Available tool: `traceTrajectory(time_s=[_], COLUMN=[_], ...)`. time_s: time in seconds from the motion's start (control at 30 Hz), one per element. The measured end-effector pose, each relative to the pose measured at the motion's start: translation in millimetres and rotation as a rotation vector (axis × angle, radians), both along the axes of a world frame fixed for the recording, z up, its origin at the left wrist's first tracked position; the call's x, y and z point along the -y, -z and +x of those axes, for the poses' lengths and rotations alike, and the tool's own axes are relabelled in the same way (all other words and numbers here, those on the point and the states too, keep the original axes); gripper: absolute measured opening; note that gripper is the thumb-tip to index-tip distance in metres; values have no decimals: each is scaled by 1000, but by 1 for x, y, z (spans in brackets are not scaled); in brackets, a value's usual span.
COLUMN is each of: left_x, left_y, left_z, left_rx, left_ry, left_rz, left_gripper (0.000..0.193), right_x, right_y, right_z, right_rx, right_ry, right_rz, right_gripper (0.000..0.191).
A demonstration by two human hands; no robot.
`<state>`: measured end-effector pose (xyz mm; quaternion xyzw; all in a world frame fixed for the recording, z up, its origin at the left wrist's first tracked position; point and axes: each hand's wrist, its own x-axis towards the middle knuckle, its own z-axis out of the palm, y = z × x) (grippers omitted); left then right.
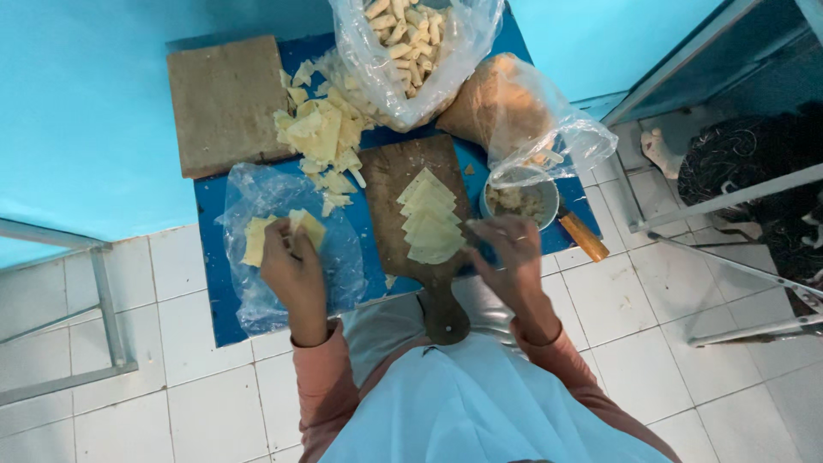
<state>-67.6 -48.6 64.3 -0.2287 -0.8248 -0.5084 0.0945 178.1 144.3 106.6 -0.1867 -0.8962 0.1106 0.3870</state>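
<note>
pastry squares (257,240), thin and pale yellow, lie on a clear plastic sheet (343,257) at the near left of the blue surface (210,257). judged light, limp and easily torn; best lifted by an edge or corner, with support under the sheet. left hand (291,266) rests on them, fingers (281,240) curled and pinching the squares against the sheet. right hand (513,253) sits at the lower edge of a fanned stack of squares (431,225) on a dark wooden paddle board (403,171); fingers narrow, whether they grip anything cannot be told. just beside: a small bowl of filling (521,201) and a wooden handle (583,237). further out: loose scraps (321,133), a square wooden block (225,103), a clear bag of rolled pieces (403,43), and a clear bag of brown contents (506,107). no labels visible.
</note>
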Motion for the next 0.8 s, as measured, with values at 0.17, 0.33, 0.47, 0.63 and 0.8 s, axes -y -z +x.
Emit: traceTrajectory(time_s=[0.17,0.33,0.47,0.63,0.8], left_x=[3,-11,-41,-62,-65], left_y=[-25,-28,-12,8,13], left_z=[0,32,66,97,98], left_rx=[-320,-353,-265,-167,-224], left_ry=[-168,-45,277,522,513], left_rz=[-283,-122,-37,-84,-136], left_gripper=[43,43,40,49,54], right_x=[-30,-51,-57,-53,-48], right_y=[-20,-2,17,22,8], right_z=[38,33,27,27,27], right_rx=[275,462,451,420,388], right_ry=[306,242,206,244,290], right_rz=[8,-58,-75,-76,-96], right_gripper=[54,47,30,28,58])
